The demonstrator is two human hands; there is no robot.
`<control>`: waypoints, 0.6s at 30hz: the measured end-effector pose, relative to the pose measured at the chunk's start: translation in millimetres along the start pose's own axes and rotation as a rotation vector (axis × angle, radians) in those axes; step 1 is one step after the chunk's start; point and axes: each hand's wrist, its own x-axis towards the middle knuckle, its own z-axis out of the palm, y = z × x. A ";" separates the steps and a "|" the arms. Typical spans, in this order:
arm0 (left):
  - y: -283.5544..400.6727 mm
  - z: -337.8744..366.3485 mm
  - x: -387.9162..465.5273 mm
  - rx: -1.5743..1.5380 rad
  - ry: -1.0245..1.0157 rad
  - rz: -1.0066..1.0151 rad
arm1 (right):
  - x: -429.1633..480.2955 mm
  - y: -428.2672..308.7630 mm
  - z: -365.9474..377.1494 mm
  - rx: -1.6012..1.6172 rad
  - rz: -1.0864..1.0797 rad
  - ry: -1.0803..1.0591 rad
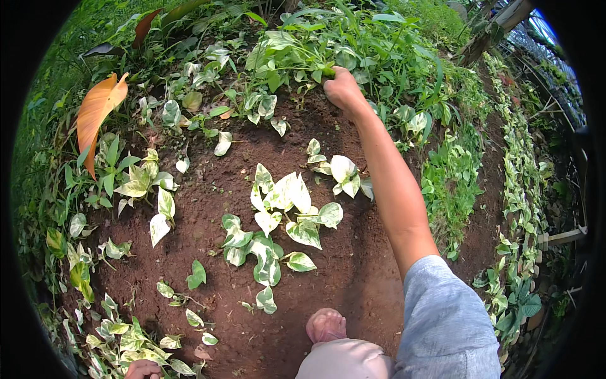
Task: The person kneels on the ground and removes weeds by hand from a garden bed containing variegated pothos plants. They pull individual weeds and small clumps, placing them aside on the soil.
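Note:
My right hand reaches out to the far edge of the bare soil, its fingers closed around the stems of a leafy green weed. Taller grass and weeds grow just beyond it. Only part of my left hand shows at the bottom edge, beside a clump of variegated pothos; whether it holds anything is hidden. Between the hands, variegated pothos plants with white and green leaves grow in the brown soil.
A large orange-brown dry leaf stands among the plants at the left. My bare foot is on the soil near the bottom. At the right are a row of pothos and a leaning wooden trunk.

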 end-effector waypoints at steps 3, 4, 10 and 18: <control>-4.8 3.0 0.9 0.038 -0.029 -0.021 | -24.0 26.0 -0.5 -0.140 -0.004 -0.176; -4.8 3.7 1.7 0.042 -0.036 -0.001 | -32.4 31.8 3.9 -0.206 -0.079 -0.273; 4.3 2.0 2.4 0.027 -0.006 -0.024 | -41.8 30.8 24.4 -0.063 -0.033 0.013; 5.6 3.7 -1.1 0.058 -0.003 -0.001 | -10.1 35.5 30.0 -0.308 -0.174 -0.154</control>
